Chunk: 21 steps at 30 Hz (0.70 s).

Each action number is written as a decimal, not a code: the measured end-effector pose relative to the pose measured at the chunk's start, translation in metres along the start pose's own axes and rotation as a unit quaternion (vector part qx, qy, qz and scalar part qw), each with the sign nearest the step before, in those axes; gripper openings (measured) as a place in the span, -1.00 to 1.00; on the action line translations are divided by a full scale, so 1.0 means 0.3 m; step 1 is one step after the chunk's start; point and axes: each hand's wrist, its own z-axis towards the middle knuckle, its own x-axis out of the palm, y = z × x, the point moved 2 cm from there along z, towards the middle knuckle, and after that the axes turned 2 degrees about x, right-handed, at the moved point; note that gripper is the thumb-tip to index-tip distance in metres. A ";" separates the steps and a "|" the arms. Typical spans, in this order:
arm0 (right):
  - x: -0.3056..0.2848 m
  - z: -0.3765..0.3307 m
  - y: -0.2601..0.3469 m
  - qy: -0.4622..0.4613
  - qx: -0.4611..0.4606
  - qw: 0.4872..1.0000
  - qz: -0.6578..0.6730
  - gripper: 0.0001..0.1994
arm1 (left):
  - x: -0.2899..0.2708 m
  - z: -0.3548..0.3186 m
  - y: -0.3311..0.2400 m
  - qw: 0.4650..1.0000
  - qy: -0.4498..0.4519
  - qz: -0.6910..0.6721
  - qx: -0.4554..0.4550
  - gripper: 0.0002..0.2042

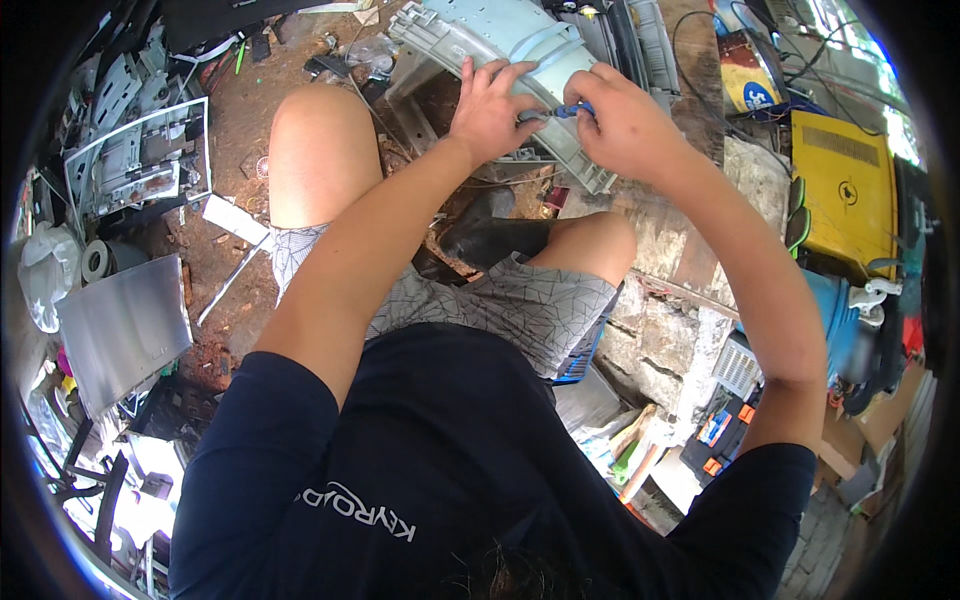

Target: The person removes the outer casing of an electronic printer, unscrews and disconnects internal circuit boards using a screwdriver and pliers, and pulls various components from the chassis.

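Observation:
A long grey plastic housing (450, 38) lies tilted in front of me, with a pale, smooth surface behind its ribbed edge. My left hand (490, 108) rests on that edge with its fingers spread, its thumb beside the metal end of a small blue-handled tool (572, 109). My right hand (625, 125) is closed round the tool's handle, and the metal end points left toward my left thumb. From here I cannot make out the tool's exact kind. Light-blue flat strips (545, 42) cross the housing just beyond my hands.
Metal frames (140, 165) and a grey sheet panel (125, 330) crowd the left side. At right stand a yellow metal casing (845, 190) and a blue container (828, 300). A black-and-orange toolbox (718, 438) sits lower right. Loose cables (690, 60) hang near the upper right.

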 end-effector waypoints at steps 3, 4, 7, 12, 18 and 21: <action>-0.011 -0.012 -0.002 -0.019 0.010 0.997 0.068 -0.78 | -0.007 0.004 0.004 1.000 -0.008 -0.011 -0.001 -0.78; -0.010 -0.022 0.000 -0.029 0.012 0.998 0.045 -0.78 | -0.006 0.009 0.003 1.000 -0.011 -0.015 0.000 -0.78; -0.005 -0.020 0.026 -0.003 0.073 0.997 -0.035 -0.78 | -0.003 0.008 0.001 1.000 -0.008 -0.013 -0.006 -0.78; -0.004 -0.001 0.000 0.021 0.046 0.997 -0.058 -0.82 | -0.001 0.004 0.002 1.000 0.009 0.002 -0.012 -0.78; -0.017 -0.023 0.003 0.003 -0.059 0.995 -0.086 -0.78 | 0.003 -0.008 0.006 1.000 0.018 0.011 -0.009 -0.77; -0.023 -0.003 0.043 0.111 0.102 0.980 -0.130 -0.72 | 0.003 -0.005 0.010 1.000 0.008 0.010 -0.003 -0.77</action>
